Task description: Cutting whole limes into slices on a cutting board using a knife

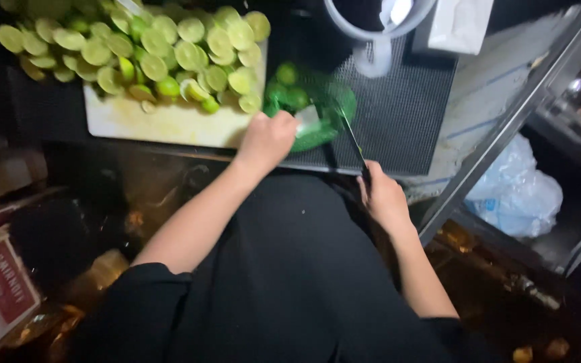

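The right hand (383, 196) was clenched round a dark-handled thin knife (352, 140), tip at the green mesh bag of whole limes (307, 111) on the black ribbed mat (405, 114). The left hand (267, 138) pinched the netting; holding it taut, fingers off the blade, seemed wise. Beyond lay a white cutting board (169, 121) with halved limes (142, 47).

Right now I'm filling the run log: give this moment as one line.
left hand: grips green mesh bag of limes | right hand: holds knife, tip at bag | cutting board: piled with halved limes
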